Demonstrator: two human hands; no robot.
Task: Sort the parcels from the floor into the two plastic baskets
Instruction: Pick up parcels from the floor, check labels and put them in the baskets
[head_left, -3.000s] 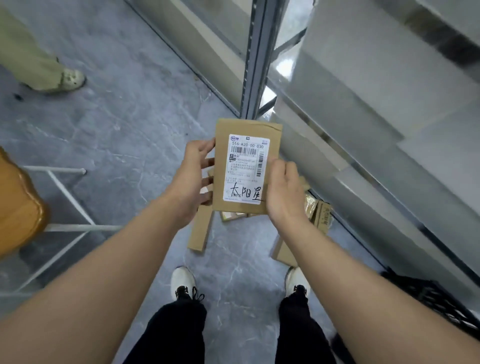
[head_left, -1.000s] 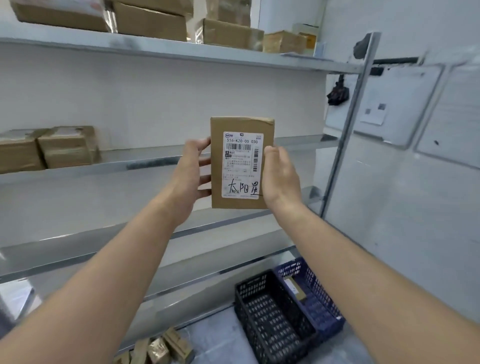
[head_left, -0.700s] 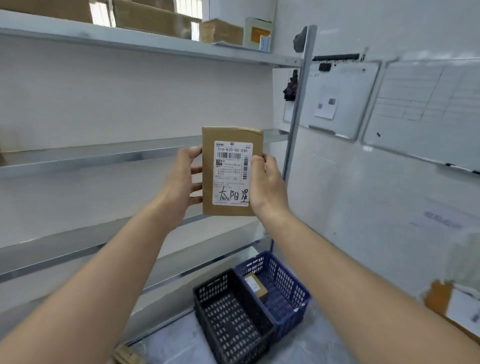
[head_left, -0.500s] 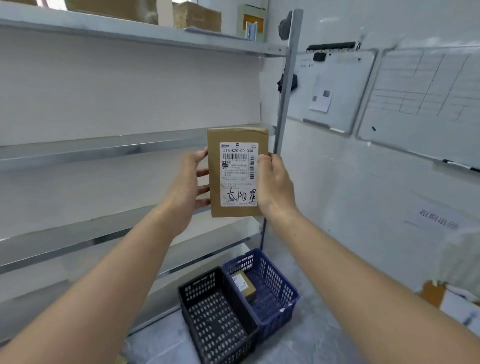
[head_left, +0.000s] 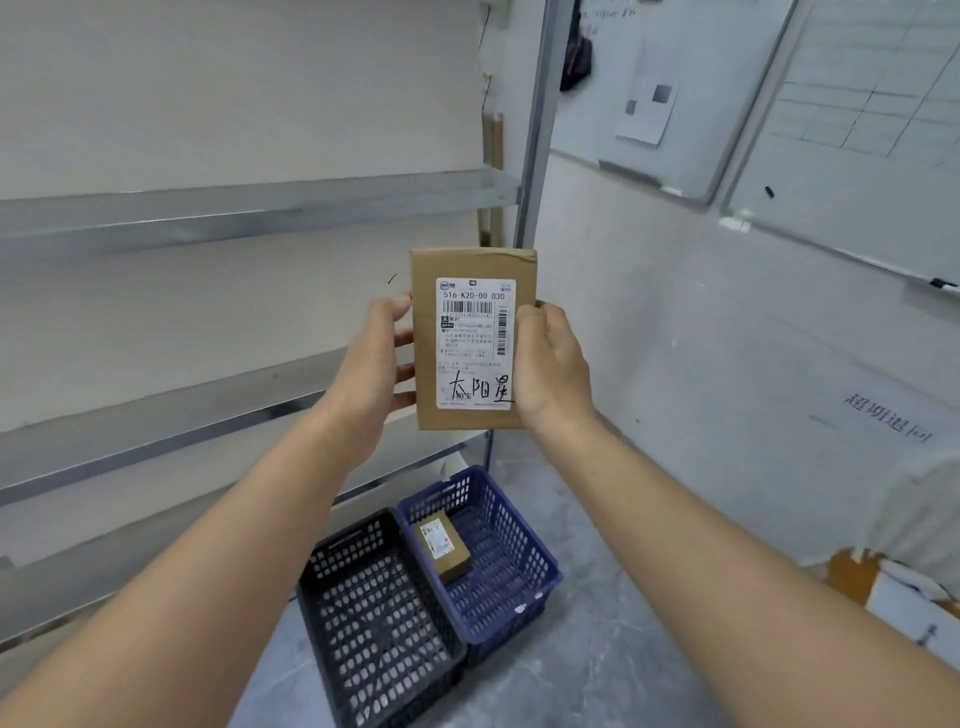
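Forearms: both bare, reaching forward from the bottom corners, meeting at the middle of the view.
Left hand (head_left: 376, 364): holds the left long edge of the parcel; thumb on the front edge, fingers curled round behind.
Right hand (head_left: 550, 369): grips the right long edge; thumb lies along the front beside the label, fingers hidden behind.
Parcel (head_left: 470, 415): flat brown cardboard, held upright in the air between the two hands, in front of the shelving and above the baskets in the picture. In neither basket.
Label (head_left: 475, 343): white, facing the camera; printed "516-K20-00 030", barcodes, and handwritten black characters along the bottom.
Floor (head_left: 613, 654): grey, marbled.
Black basket (head_left: 347, 545): plastic, on the floor, on the left of the pair; nothing visible inside.
Blue basket (head_left: 498, 618): touching the black one's right side.
Small parcel (head_left: 444, 545): brown box with a white label, lying in the blue basket towards its left wall.
Shelves (head_left: 249, 208): metal, to the left; the levels in view are bare.
Post (head_left: 535, 130): grey upright at the shelving's right end, behind the held parcel.
Whiteboard (head_left: 872, 104): on the right-hand wall, ruled into a grid; writing too blurred to read.
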